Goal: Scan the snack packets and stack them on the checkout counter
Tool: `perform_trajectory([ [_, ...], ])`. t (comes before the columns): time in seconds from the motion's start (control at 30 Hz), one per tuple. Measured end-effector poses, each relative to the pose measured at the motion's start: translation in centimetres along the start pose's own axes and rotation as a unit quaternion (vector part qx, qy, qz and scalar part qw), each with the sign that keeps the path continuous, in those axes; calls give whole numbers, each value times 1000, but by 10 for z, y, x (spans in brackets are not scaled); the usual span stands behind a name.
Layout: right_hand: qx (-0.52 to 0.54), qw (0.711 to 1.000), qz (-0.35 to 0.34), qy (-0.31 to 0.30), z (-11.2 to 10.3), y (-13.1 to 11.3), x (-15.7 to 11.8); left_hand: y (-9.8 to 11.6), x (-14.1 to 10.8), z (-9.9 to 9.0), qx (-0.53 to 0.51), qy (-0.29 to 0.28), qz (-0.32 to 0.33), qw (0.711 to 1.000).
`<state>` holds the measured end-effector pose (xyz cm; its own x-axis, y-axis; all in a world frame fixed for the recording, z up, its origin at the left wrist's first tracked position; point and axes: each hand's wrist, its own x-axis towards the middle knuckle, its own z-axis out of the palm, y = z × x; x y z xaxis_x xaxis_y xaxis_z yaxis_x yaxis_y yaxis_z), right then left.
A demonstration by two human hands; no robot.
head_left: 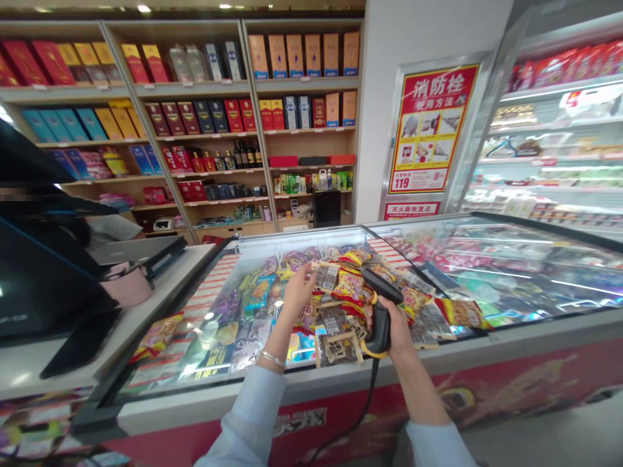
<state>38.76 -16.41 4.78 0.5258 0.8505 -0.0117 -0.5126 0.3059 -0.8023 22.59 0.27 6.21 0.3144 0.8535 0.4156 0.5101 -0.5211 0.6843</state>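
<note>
My right hand (pixel 396 327) is wrapped round the grip of a black and yellow barcode scanner (pixel 378 327), its head tilted up to the left over a pile of snack bags. A cable runs down from its handle. My left hand (pixel 299 288), with a bracelet at the wrist, pinches the left edge of a clear and brown snack packet (pixel 327 277). Close to that packet lies a red and yellow snack bag (pixel 349 283). Nearer me, a brown snack packet (pixel 337 349) rests at the front edge of the freezer's glass top. The left fingertips are partly hard to make out.
A chest freezer (pixel 195 397) with a glass top stands before me. One snack bag (pixel 156 337) lies at its left end, another (pixel 463 314) to the right. On the left counter are a pink container (pixel 127 285) and a black monitor (pixel 39 259). Stocked shelves (pixel 306 83) line the back.
</note>
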Motion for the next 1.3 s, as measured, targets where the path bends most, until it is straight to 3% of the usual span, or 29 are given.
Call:
perform_trajectory([
  [0.17,-5,1000,1,12,-6,7,7,2,6,11,80,-12,-27,996],
  [0.27,-12,1000,-6,15,-8,12,9,-3,10,17,72,-14,-17,997],
  [0.53,-25,999,-3,32,-9,15,11,-13,19,23,-71,-53,1,996],
  [0.73,-35,999,-9,27,-7,15,10,-18,18,25,-209,-96,-1,973],
  [0.87,-35,999,-13,20,-7,15,10,-18,14,23,-242,-38,-7,969],
  [1.13,-70,997,-36,19,-8,12,1,-8,7,12,-185,99,-2,978],
  [1.3,-128,990,-65,-7,-3,6,-10,-3,4,7,-146,124,0,981],
])
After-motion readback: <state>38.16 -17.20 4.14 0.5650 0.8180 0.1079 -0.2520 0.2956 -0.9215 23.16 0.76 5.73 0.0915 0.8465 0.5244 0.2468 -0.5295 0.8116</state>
